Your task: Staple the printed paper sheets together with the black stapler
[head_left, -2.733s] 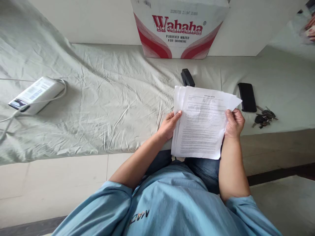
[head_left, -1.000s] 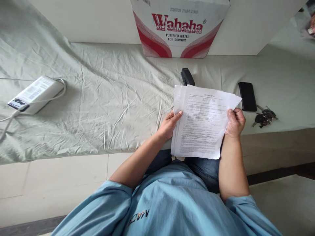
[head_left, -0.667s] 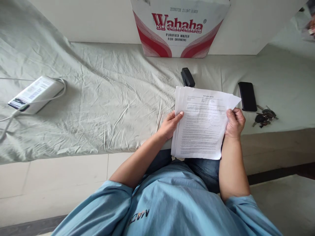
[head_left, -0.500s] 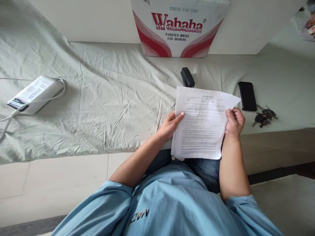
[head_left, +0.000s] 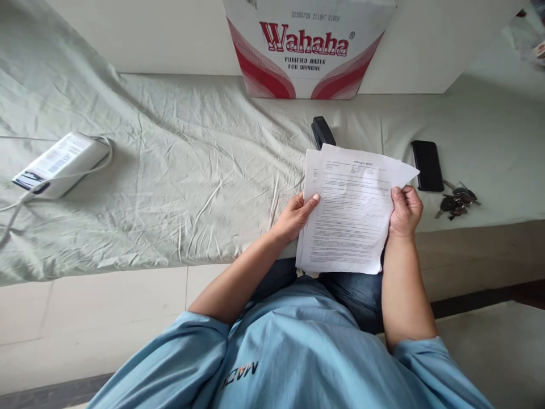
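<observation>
The left grip and right grip pinch the printed sheets between them, long sides pointing away from the blue shirt.

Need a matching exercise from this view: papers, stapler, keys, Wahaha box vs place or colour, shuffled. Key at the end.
Things
1. papers
2. stapler
3. keys
4. Wahaha box

Place or colour
A. white and red
B. beside the phone
C. held by left hand and right hand
D. black, between Wahaha box and papers

Pairs: 1-C, 2-D, 3-B, 4-A
</observation>
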Available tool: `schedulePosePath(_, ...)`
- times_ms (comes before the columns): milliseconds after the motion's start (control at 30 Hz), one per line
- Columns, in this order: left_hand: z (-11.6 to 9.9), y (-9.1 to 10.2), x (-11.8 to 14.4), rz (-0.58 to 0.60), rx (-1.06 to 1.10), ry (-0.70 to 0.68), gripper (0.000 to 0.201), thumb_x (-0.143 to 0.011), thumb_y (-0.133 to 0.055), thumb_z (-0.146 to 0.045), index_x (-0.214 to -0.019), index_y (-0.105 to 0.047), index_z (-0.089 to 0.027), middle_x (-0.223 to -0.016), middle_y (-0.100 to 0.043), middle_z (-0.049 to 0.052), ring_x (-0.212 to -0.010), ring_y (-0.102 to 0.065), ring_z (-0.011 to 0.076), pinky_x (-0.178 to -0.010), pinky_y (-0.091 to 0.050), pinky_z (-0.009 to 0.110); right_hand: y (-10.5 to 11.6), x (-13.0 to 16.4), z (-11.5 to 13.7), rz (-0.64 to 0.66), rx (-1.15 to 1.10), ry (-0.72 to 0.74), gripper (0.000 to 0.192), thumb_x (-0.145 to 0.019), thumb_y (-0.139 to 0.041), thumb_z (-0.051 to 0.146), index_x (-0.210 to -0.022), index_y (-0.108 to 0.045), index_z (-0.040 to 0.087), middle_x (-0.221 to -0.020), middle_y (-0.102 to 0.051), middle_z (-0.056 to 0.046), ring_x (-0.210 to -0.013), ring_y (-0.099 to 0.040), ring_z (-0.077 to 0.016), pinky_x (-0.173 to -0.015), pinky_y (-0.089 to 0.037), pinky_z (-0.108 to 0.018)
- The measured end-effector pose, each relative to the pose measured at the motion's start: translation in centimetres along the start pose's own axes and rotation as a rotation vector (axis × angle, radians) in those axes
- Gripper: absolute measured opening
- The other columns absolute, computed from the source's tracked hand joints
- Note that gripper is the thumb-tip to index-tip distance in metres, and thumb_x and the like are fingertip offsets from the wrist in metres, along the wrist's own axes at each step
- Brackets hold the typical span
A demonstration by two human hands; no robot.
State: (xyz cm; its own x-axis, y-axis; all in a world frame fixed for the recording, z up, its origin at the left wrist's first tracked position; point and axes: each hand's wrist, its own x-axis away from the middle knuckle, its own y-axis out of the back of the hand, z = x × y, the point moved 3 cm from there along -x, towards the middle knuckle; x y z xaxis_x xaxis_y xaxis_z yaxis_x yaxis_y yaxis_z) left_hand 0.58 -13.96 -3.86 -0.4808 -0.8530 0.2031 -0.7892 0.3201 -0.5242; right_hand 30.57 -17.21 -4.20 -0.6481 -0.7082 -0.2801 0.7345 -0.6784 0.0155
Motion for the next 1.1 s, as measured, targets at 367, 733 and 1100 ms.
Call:
schedulePosePath(367, 0.0, 0.2, -0.3, -0.118, 0.039, -0.002, 0.064, -0.083, -0.084, -0.079, -0.110, -0.083, -0.021, -0.110, -0.085, 0.011, -0.126, -0.076, 0.0370, -0.106, -0.060, 0.047, -0.7, 0.1, -0.1, 0.008, -0.066, 0.024, 0.043, -0.079, -0.091, 0.063, -0.087, -0.072, 0.026, -0.085, -0.072, 0.000, -0.080, -0.070, -0.0195, -0.080, -0.059, -0.037)
schedulePosePath(733, -0.6, -0.3, 0.1, -0.021, -0.025, -0.042, 0.060, -0.090, -0.080, -0.075, -0.117, -0.081, -0.021, -0.111, -0.085, 0.010, -0.118, -0.079, 0.0343, -0.101, -0.061, 0.046, -0.4, 0.6, -0.1, 0.070, 0.045, -0.038, 0.042, -0.079, -0.093, 0.059, -0.097, -0.085, 0.022, -0.088, -0.081, 0.000, -0.084, -0.076, -0.0219, -0.085, -0.062, -0.038)
schedulePosePath(1100, -0.6, -0.4, 0.1, -0.011, 0.006, -0.042, 0.058, -0.089, -0.083, -0.072, -0.116, -0.082, -0.021, -0.115, -0.085, 0.012, -0.120, -0.079, 0.0362, -0.105, -0.061, 0.049, -0.8, 0.9, 0.3, 0.112, 0.000, -0.079, 0.043, -0.075, -0.095, 0.060, -0.092, -0.085, 0.023, -0.090, -0.083, -0.002, -0.080, -0.075, -0.0213, -0.080, -0.062, -0.036)
